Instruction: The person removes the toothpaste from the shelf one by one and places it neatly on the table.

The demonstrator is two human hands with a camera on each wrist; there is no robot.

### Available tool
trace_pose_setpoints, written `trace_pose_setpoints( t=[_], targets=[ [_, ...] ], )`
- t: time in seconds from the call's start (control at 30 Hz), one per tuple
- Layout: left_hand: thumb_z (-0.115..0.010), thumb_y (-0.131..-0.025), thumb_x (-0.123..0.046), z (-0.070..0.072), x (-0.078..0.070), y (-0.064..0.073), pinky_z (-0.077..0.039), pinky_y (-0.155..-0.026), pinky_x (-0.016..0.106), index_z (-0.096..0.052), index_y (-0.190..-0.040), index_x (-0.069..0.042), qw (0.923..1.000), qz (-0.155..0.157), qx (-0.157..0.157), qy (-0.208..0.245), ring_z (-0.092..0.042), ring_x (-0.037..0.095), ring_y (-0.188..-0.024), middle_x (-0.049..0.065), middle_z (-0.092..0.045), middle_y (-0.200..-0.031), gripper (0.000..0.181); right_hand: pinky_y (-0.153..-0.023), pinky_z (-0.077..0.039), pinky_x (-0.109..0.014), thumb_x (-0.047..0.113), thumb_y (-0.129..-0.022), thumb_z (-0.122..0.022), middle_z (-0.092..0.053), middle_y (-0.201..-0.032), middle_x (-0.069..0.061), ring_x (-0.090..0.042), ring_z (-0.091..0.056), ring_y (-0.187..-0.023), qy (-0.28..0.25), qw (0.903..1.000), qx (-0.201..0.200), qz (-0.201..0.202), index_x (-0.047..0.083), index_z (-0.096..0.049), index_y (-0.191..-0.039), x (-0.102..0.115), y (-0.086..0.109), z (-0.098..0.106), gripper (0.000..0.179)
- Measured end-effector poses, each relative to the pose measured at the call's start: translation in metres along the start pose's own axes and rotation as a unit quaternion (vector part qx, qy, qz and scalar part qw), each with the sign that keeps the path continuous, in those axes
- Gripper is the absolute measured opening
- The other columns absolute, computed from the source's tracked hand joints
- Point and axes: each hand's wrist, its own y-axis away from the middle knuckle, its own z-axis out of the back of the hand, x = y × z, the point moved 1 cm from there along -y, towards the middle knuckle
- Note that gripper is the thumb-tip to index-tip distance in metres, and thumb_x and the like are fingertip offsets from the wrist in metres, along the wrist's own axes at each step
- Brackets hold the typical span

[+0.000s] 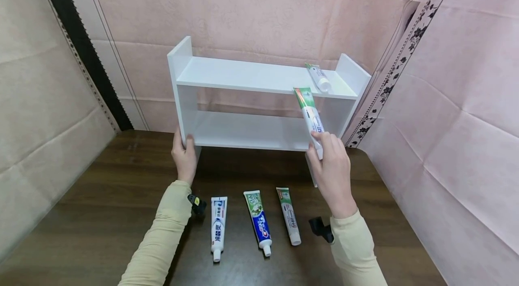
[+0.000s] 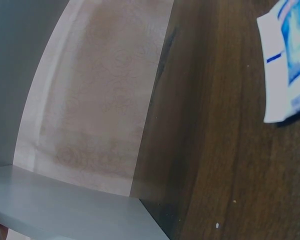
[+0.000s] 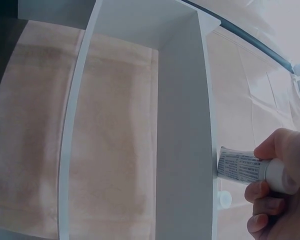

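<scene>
My left hand (image 1: pixel 185 156) grips the lower left side panel of a white two-tier shelf (image 1: pixel 243 73), thumb inside and fingers outside. In the left wrist view, only a sliver of that hand shows beside the grey-looking panel (image 2: pixel 80 212). A green-and-white toothpaste tube (image 1: pixel 310 112) is pinched near its cap end by my right hand (image 1: pixel 333 166), crimped end toward the upper board. The right wrist view has this held tube (image 3: pixel 240 166) at the board's edge. Another toothpaste tube (image 1: pixel 318 78) lies on the upper board's right end, its cap (image 3: pixel 224 200) just below the held one.
On the brown table (image 1: pixel 101 218) in front of the shelf lie a white-and-blue tube (image 1: pixel 218 227), a green-and-blue tube (image 1: pixel 258 220) and a green-and-grey tube (image 1: pixel 289 216). Pink cloth (image 1: pixel 259 6) hangs behind the shelf, with more cloth (image 1: pixel 458 119) along the right.
</scene>
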Motion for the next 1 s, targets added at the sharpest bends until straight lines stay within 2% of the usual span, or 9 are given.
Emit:
trace_pose_setpoints(
  t=[0.27,0.57,0.73,1.0],
  targets=[
    [-0.043,-0.098,-0.007,0.000,-0.001,0.000,-0.037,-0.109,0.051,-0.040,-0.147,-0.010,1.0000,0.001,0.001,-0.003,-0.047,0.030,-0.131,0.017,-0.048,-0.144,0.049,-0.061,-0.043,-0.037,0.002,-0.089,-0.060,-0.065,-0.100,-0.018,-0.028,-0.053,-0.080,0.001,0.9999,0.002,-0.012,0.001,-0.060,-0.112,0.000,0.012,0.008,0.024],
    [-0.044,-0.098,-0.007,0.000,0.003,-0.002,-0.037,-0.107,0.049,-0.041,-0.147,-0.010,1.0000,0.002,-0.002,0.006,-0.048,0.029,-0.129,0.017,-0.049,-0.144,0.049,-0.060,-0.042,-0.037,0.003,-0.088,-0.059,-0.065,-0.096,-0.017,-0.027,-0.052,-0.077,0.011,0.9987,-0.010,-0.049,0.003,-0.062,-0.111,-0.008,0.027,0.015,0.023],
    [-0.044,-0.098,-0.008,0.001,0.004,-0.001,-0.039,-0.105,0.049,-0.042,-0.147,-0.011,1.0000,0.004,-0.005,0.004,-0.049,0.028,-0.126,0.016,-0.050,-0.143,0.049,-0.059,-0.041,-0.036,0.005,-0.090,-0.059,-0.067,-0.094,-0.016,-0.024,-0.051,-0.073,0.007,0.9983,0.003,-0.058,0.003,-0.063,-0.111,-0.014,0.033,0.014,0.022],
    [-0.043,-0.099,-0.006,0.001,0.000,0.000,-0.039,-0.106,0.050,-0.041,-0.147,-0.009,1.0000,-0.003,-0.002,0.001,-0.049,0.029,-0.128,0.018,-0.049,-0.143,0.048,-0.056,-0.040,-0.030,0.011,-0.096,-0.055,-0.069,-0.095,-0.016,-0.018,-0.048,-0.065,-0.001,0.9949,0.030,-0.097,0.008,-0.064,-0.114,-0.020,0.048,0.016,0.020]
  ],
)
